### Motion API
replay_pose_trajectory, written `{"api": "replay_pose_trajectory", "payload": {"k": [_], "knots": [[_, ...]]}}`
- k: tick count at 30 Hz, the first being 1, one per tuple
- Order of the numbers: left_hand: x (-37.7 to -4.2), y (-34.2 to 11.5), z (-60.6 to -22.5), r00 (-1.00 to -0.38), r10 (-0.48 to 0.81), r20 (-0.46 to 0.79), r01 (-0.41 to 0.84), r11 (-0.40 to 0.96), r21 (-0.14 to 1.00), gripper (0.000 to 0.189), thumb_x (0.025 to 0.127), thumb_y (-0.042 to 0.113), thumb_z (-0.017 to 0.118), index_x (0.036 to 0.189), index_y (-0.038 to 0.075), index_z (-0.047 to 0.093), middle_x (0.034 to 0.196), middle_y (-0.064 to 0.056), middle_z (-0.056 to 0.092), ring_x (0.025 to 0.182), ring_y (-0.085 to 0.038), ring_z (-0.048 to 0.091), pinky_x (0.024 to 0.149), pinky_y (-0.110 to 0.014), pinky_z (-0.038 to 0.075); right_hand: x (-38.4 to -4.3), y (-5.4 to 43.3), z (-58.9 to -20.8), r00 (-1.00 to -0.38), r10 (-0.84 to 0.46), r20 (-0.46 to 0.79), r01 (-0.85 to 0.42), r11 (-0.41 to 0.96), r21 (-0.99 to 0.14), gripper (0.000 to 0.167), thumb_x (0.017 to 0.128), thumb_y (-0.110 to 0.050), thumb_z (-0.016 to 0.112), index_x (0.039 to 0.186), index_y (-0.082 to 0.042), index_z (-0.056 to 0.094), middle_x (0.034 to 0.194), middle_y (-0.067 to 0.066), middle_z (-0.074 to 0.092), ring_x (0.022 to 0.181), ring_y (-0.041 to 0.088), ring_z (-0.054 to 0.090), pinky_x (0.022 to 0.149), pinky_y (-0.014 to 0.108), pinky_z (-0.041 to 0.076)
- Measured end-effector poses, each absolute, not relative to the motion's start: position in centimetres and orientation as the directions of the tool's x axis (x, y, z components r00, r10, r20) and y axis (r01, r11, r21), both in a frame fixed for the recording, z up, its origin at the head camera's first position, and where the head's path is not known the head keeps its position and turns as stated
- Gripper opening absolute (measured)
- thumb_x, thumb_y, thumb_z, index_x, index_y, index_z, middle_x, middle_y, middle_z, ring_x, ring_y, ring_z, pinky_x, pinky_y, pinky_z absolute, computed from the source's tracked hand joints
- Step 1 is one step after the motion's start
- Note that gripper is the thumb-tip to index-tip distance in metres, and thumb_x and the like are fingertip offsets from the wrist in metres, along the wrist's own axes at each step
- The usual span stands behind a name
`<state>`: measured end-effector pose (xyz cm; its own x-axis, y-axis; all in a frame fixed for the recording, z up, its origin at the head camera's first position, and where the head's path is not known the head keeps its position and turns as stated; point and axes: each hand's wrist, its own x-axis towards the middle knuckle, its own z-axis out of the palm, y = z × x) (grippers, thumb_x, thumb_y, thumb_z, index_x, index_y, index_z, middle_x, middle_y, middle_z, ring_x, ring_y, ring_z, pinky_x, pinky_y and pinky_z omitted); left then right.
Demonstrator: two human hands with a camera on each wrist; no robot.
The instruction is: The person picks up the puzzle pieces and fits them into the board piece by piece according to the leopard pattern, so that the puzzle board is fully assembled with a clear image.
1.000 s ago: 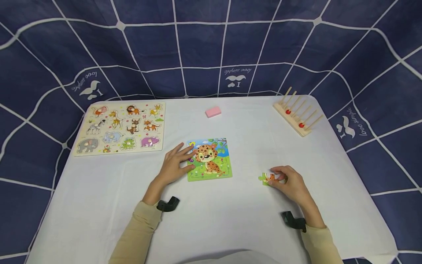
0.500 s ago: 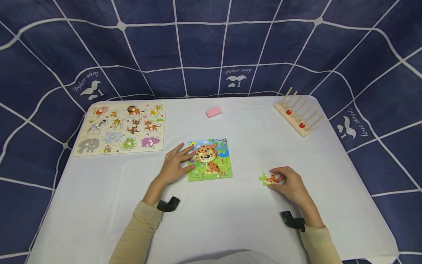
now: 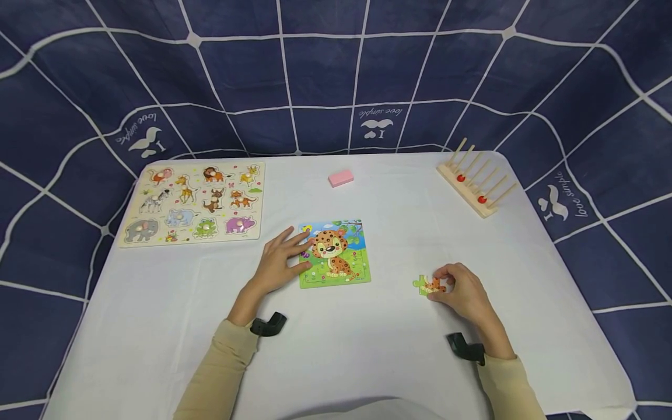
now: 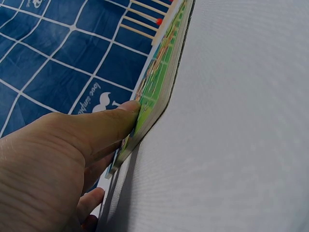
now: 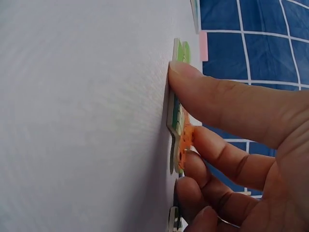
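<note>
In the head view, my left hand (image 3: 278, 262) rests with spread fingers on the left side of a square leopard jigsaw puzzle (image 3: 343, 256). Its thumb lies over the puzzle's edge (image 4: 157, 101) in the left wrist view. Off to the right, my right hand (image 3: 462, 291) pinches an orange-and-green jigsaw piece (image 3: 423, 286) between thumb and fingers, close to the tablecloth. From the right wrist, the jigsaw piece (image 5: 176, 113) is seen edge-on, with what looks like another layer against it. Part of a further piece (image 5: 174, 220) shows below the curled fingers.
An animal peg puzzle board (image 3: 191, 204) lies at the back left. A pink block (image 3: 341, 178) sits at the back middle. Toward the back right stands a wooden rack (image 3: 467, 189) with upright pegs and red beads. Blue checked cloth (image 3: 325, 70) hangs behind the white table (image 3: 367, 350).
The right hand's fingers have shifted slightly on the jigsaw piece. My left hand stays on the leopard puzzle without visible movement.
</note>
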<state>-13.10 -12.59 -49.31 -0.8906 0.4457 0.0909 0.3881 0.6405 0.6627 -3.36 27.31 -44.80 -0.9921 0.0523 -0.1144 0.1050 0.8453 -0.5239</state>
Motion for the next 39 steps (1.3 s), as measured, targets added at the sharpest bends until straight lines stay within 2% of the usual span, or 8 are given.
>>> {"api": "replay_pose_trajectory", "payload": {"k": [6, 11, 16, 22, 28, 34, 39], "knots": [[-13.0, -12.6, -49.3, -0.891, 0.445, 0.089, 0.386, 0.64, 0.664, 0.056, 0.085, 0.03, 0.074, 0.136, 0.014, 0.057, 0.152, -0.003, 0.045, 0.15, -0.032, 0.019, 0.116, -0.055, 0.016, -3.7, 27.3, -44.7, -0.994, 0.046, -0.098, 0.092, 0.84, -0.535, 0.035, 0.071, -0.005, 0.084, 0.098, -0.002, 0.062, 0.088, 0.009, 0.061, 0.079, 0.019, 0.054, 0.067, 0.027, 0.041], [-13.1, -12.6, -49.3, -0.891, 0.445, 0.09, 0.386, 0.64, 0.664, 0.055, 0.086, 0.03, 0.074, 0.136, 0.014, 0.057, 0.152, -0.003, 0.045, 0.15, -0.032, 0.019, 0.116, -0.055, 0.016, -4.1, 27.6, -44.6, -0.998, -0.02, -0.054, 0.018, 0.782, -0.624, 0.021, 0.079, 0.008, 0.072, 0.094, -0.002, 0.062, 0.085, 0.01, 0.062, 0.071, 0.013, 0.053, 0.06, 0.021, 0.044], [-13.2, -12.6, -49.3, -0.891, 0.444, 0.091, 0.386, 0.637, 0.667, 0.055, 0.086, 0.03, 0.074, 0.136, 0.014, 0.057, 0.152, -0.003, 0.045, 0.15, -0.032, 0.019, 0.116, -0.055, 0.016, -4.9, 27.6, -44.5, -0.996, -0.017, -0.089, 0.052, 0.696, -0.717, 0.012, 0.086, 0.005, 0.065, 0.097, -0.001, 0.064, 0.09, 0.012, 0.063, 0.066, 0.009, 0.053, 0.059, 0.02, 0.046], [-13.1, -12.7, -49.3, -0.892, 0.444, 0.088, 0.384, 0.639, 0.667, 0.055, 0.086, 0.029, 0.074, 0.136, 0.014, 0.058, 0.152, -0.003, 0.045, 0.15, -0.032, 0.019, 0.116, -0.055, 0.016, -6.3, 26.4, -44.2, -0.993, 0.017, -0.12, 0.108, 0.573, -0.813, 0.015, 0.088, -0.003, 0.067, 0.102, 0.003, 0.066, 0.095, 0.014, 0.061, 0.065, 0.008, 0.059, 0.06, 0.019, 0.048], [-13.1, -12.7, -49.4, -0.891, 0.447, 0.086, 0.384, 0.639, 0.666, 0.054, 0.087, 0.029, 0.073, 0.136, 0.014, 0.058, 0.152, -0.002, 0.045, 0.15, -0.032, 0.019, 0.116, -0.056, 0.015, -8.2, 23.2, -43.8, -0.989, 0.001, -0.145, 0.124, 0.518, -0.846, 0.016, 0.087, -0.005, 0.07, 0.102, 0.001, 0.067, 0.093, 0.013, 0.063, 0.063, 0.009, 0.061, 0.057, 0.02, 0.046], [-13.1, -12.6, -49.4, -0.891, 0.446, 0.084, 0.384, 0.642, 0.664, 0.053, 0.087, 0.029, 0.073, 0.135, 0.014, 0.058, 0.152, -0.002, 0.045, 0.15, -0.031, 0.019, 0.116, -0.056, 0.015, -9.6, 19.1, -43.6, -0.985, -0.084, -0.151, 0.087, 0.517, -0.851, 0.013, 0.086, -0.007, 0.072, 0.098, -0.003, 0.068, 0.089, 0.011, 0.065, 0.062, 0.016, 0.062, 0.058, 0.023, 0.045], [-13.1, -12.7, -49.3, -0.891, 0.446, 0.087, 0.385, 0.64, 0.665, 0.053, 0.087, 0.029, 0.073, 0.135, 0.014, 0.058, 0.152, -0.002, 0.045, 0.15, -0.031, 0.019, 0.116, -0.056, 0.016, -10.5, 15.8, -43.8, -0.977, -0.178, -0.121, 0.007, 0.535, -0.845, 0.011, 0.085, -0.006, 0.073, 0.095, -0.003, 0.069, 0.084, 0.009, 0.068, 0.06, 0.016, 0.061, 0.057, 0.023, 0.045]]}}
